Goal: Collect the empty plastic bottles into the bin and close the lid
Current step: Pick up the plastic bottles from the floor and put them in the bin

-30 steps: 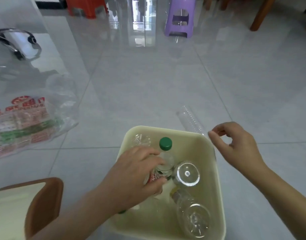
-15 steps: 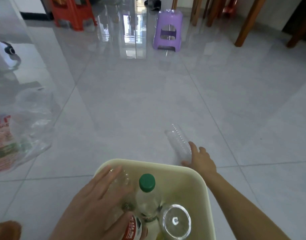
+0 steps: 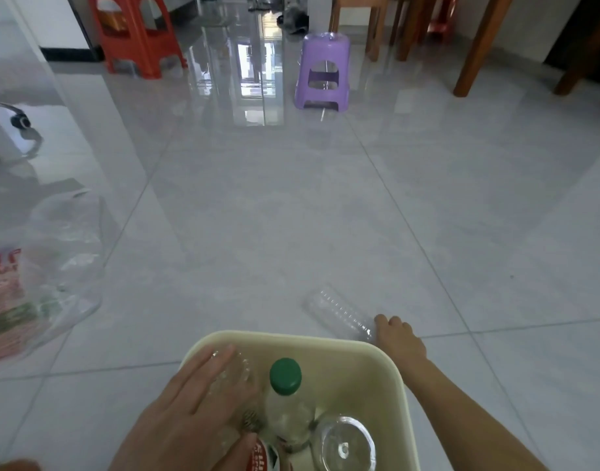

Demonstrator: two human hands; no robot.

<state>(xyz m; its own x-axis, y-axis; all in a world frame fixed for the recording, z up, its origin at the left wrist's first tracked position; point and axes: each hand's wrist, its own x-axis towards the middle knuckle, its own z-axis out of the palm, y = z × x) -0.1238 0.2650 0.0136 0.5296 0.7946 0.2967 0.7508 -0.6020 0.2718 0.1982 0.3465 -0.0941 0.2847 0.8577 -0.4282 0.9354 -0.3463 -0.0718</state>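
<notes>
Right hand (image 3: pixel 398 338) fingers (image 3: pixel 383 321) touch the near end of the clear ribbed plastic bottle (image 3: pixel 339 314) lying on the grey tiled floor (image 3: pixel 291 215); can't tell whether they're clenched round it, since the far side of the grip is hidden. Bottle sits just past the bin's 1 o'clock corner.

Left hand (image 3: pixel 193 409) lies flat, fingers spread and released, pressing a clear bottle (image 3: pixel 235 372) at 10 o'clock inside the cream plastic bin (image 3: pixel 369 355).

Risk: a smooth round bottle on glossy tile likely rolls toward 11 o'clock if only nudged. Upright bottles in the bin may block it dropping in, and later the lid.

Count: one bottle on the floor. In the bin: at least four, namely one green-capped bottle (image 3: pixel 285 377), one pressed, one red-labelled (image 3: pixel 261 458), one base-up (image 3: pixel 342 447). No lid in view.
</notes>
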